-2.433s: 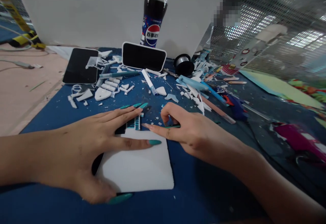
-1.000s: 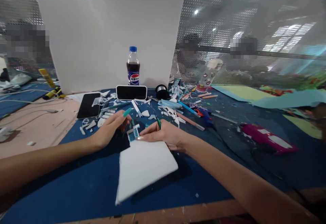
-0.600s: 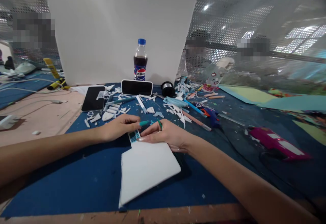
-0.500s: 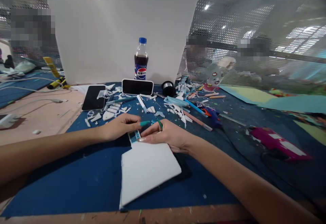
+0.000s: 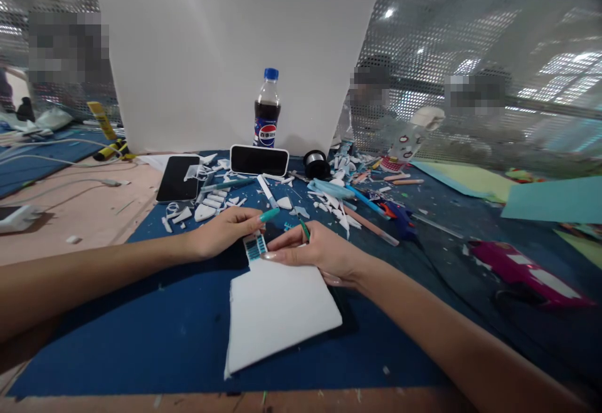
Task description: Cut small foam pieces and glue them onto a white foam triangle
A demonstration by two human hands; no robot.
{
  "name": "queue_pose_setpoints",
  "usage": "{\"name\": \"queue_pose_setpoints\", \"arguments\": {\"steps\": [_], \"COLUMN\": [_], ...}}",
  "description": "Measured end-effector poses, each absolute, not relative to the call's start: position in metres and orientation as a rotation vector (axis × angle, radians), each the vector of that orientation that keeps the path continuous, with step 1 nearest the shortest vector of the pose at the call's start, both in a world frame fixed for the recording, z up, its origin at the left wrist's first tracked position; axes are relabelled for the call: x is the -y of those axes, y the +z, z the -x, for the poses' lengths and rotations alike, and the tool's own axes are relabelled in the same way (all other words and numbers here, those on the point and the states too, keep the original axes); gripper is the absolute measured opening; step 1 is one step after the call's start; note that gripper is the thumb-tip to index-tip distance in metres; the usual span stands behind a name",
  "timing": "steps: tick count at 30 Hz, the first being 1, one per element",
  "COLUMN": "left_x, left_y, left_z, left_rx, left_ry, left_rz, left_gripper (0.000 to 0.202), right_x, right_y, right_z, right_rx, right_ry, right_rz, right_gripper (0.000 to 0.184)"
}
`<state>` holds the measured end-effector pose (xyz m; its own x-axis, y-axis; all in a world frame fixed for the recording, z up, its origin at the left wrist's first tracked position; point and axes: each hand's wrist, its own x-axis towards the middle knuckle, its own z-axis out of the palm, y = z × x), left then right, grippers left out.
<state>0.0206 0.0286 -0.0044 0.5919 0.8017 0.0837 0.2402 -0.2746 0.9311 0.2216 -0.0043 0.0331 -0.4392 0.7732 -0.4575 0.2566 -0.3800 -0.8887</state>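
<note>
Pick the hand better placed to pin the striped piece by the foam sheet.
Left hand, likely: it sits at the striped piece; the right hand grips a green tool at the foam sheet's edge.

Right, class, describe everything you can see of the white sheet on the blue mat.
The white sheet looks like thick foam board, plain and matt, four-sided with uneven cut edges. It lies skewed on the blue mat. The right hand, gripping a thin green tool, rests on its far edge, by a small teal-striped piece.
</note>
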Motion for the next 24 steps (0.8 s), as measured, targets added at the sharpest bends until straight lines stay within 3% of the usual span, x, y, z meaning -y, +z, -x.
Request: {"name": "queue_pose_setpoints", "arguments": {"steps": [8,24], "left_x": [-0.026,-0.036], "left_y": [0.002,-0.001], "left_z": [-0.02,-0.02], "left_rx": [-0.835,-0.84], "left_ry": [0.695,0.619], "left_rz": [-1.882,-1.763], "left_gripper": [0.031,0.04], "right_x": [0.004,0.001], "right_y": [0.029,0.022], "right_z": [-0.221,-0.227], "right_rx": [1.42,1.542], "right_ry": [1.904,1.874], "right_rz": [1.355,1.309], "right_gripper": [0.036,0.038]}}
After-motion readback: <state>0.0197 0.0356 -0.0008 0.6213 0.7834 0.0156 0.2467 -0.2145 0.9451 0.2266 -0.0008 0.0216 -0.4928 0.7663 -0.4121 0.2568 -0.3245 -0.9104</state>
